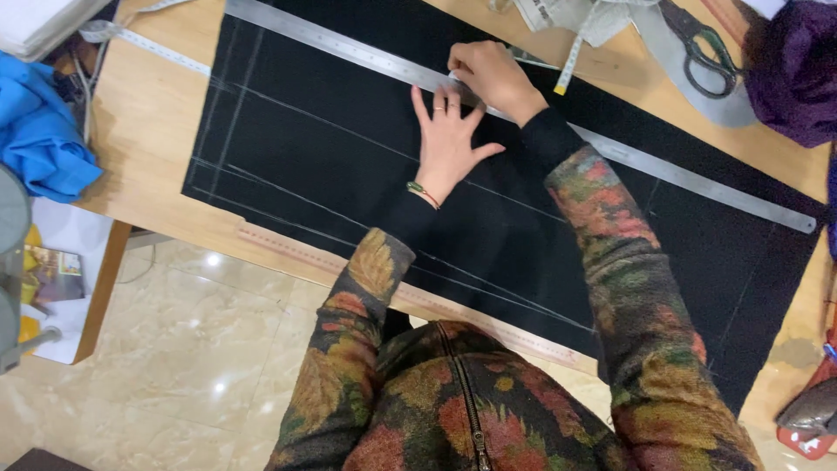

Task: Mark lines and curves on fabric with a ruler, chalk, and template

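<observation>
Wooden worktable (148,122) with a pale top fills the upper part of the frame; glossy beige floor tiles (200,349) show at lower left.

Large sheet of black cloth (331,148) lies flat on the table, running from upper centre to the right edge. Several white chalk lines (349,133) cross it, mostly along its length, with 2 short cross lines near its left end.

Long flat steel ruler (680,179) lies diagonally on the cloth, from the top of the frame toward the right edge.

Left hand (446,139): fingers spread, palm flat on the cloth, fingertips touching the ruler's near edge. Rings on 2 fingers; red and green cord bracelet at the wrist.

Right hand (493,74): fingers curled and drawn together at the ruler's edge, just above the left hand. A small pale tip shows under the fingers; what it is, cannot tell.

Both sleeves are black at the cuff, under a jacket patterned in orange, green and red.

Wooden ruler (288,246) lies along the table's near edge, partly under the cloth.

Pale measuring tape (144,45) trails across the upper left. Black-handled scissors (704,54) rest at upper right on grey material. Blue fabric (39,131) is heaped at the left edge; purple fabric (798,70) sits at upper right.
</observation>
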